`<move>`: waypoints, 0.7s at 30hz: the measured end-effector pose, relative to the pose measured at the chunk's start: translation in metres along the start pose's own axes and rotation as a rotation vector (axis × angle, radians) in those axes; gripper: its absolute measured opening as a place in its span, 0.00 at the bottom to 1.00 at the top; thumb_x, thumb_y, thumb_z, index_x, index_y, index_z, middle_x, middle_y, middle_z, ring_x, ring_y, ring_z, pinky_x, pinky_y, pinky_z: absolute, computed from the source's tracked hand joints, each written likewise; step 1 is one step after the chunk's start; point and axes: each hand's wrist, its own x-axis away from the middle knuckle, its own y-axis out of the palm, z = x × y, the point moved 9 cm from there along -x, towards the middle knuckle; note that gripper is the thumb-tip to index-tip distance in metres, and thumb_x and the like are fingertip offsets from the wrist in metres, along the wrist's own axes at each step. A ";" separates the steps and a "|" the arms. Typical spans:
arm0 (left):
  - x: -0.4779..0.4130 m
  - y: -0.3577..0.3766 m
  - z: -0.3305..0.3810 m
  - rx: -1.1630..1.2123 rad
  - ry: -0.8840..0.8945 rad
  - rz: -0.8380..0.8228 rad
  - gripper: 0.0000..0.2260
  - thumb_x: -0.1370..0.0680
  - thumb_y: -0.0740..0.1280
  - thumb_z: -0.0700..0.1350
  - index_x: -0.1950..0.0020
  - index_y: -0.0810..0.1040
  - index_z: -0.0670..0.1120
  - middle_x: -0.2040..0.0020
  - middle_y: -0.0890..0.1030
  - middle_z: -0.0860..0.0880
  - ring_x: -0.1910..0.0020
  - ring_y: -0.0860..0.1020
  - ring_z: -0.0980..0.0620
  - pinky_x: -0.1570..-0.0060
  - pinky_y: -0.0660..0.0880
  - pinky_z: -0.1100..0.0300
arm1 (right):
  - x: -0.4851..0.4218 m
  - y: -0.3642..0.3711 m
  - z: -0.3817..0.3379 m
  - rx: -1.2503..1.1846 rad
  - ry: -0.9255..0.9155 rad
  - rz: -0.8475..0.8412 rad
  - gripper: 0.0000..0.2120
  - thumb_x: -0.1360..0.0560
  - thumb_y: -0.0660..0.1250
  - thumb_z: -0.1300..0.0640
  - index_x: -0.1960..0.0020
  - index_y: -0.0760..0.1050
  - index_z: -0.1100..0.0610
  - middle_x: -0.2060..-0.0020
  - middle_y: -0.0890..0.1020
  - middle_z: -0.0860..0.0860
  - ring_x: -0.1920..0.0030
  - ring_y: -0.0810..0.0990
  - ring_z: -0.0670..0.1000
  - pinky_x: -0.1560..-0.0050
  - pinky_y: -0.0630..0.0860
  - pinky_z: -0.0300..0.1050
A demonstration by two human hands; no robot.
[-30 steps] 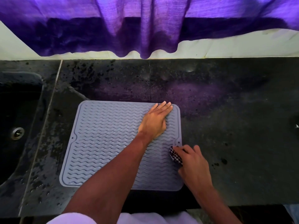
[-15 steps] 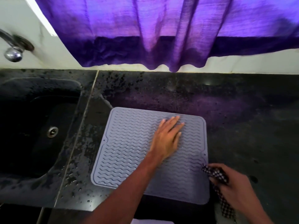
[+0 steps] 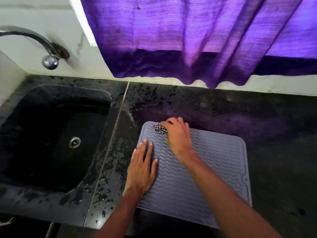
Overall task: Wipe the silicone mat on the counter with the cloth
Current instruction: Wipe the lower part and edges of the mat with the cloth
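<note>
Mat under flat left hand; right hand presses cloth.

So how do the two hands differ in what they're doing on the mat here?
The left hand lies flat and open, palm down, at the silicone mat's left edge; the right hand is curled shut on the checked cloth at the far left corner. The left hand holds nothing; the right hand grips the cloth. Both rest on the mat.

Cloth mostly hidden under right hand at mat's 11 o'clock corner; mat's left edge covered by left hand; faucet cut off at frame's 9 o'clock.
</note>
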 end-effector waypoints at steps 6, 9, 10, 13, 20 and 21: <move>0.000 0.004 0.000 -0.042 -0.041 -0.060 0.29 0.15 0.48 0.56 0.17 0.55 0.43 0.17 0.53 0.45 0.18 0.53 0.48 0.21 0.51 0.50 | 0.002 0.050 -0.007 0.015 0.063 -0.014 0.29 0.31 0.64 0.66 0.34 0.72 0.44 0.42 0.75 0.47 0.44 0.71 0.54 0.43 0.68 0.50; 0.000 0.002 0.001 -0.037 -0.052 -0.057 0.30 0.16 0.49 0.57 0.17 0.55 0.43 0.17 0.53 0.45 0.18 0.53 0.49 0.21 0.51 0.51 | 0.000 0.049 0.000 0.019 0.061 -0.032 0.33 0.36 0.70 0.67 0.35 0.74 0.43 0.42 0.75 0.47 0.44 0.71 0.54 0.44 0.69 0.50; 0.000 0.002 0.001 -0.035 -0.053 -0.061 0.30 0.16 0.50 0.57 0.17 0.55 0.43 0.17 0.53 0.45 0.18 0.53 0.49 0.21 0.51 0.51 | 0.000 0.047 0.003 0.017 0.073 -0.029 0.34 0.37 0.71 0.67 0.35 0.75 0.44 0.43 0.76 0.48 0.44 0.72 0.54 0.45 0.70 0.50; -0.001 0.000 0.000 -0.024 -0.060 -0.057 0.31 0.17 0.51 0.58 0.18 0.56 0.42 0.17 0.54 0.45 0.18 0.54 0.48 0.21 0.52 0.52 | 0.003 0.044 0.014 0.021 0.094 -0.019 0.32 0.39 0.73 0.66 0.38 0.77 0.46 0.45 0.77 0.49 0.46 0.73 0.54 0.47 0.72 0.50; -0.002 0.000 0.002 -0.070 -0.085 -0.074 0.33 0.18 0.52 0.58 0.19 0.59 0.38 0.18 0.58 0.41 0.20 0.60 0.45 0.24 0.57 0.49 | 0.035 0.009 0.082 0.147 0.177 0.061 0.33 0.44 0.76 0.67 0.40 0.79 0.50 0.47 0.78 0.50 0.49 0.73 0.56 0.52 0.73 0.51; -0.002 0.000 0.002 -0.074 -0.085 -0.075 0.33 0.18 0.52 0.58 0.19 0.59 0.38 0.18 0.58 0.41 0.20 0.60 0.45 0.24 0.57 0.49 | 0.041 0.003 0.095 0.160 0.196 0.065 0.34 0.44 0.76 0.67 0.40 0.79 0.49 0.47 0.78 0.50 0.49 0.73 0.56 0.52 0.73 0.51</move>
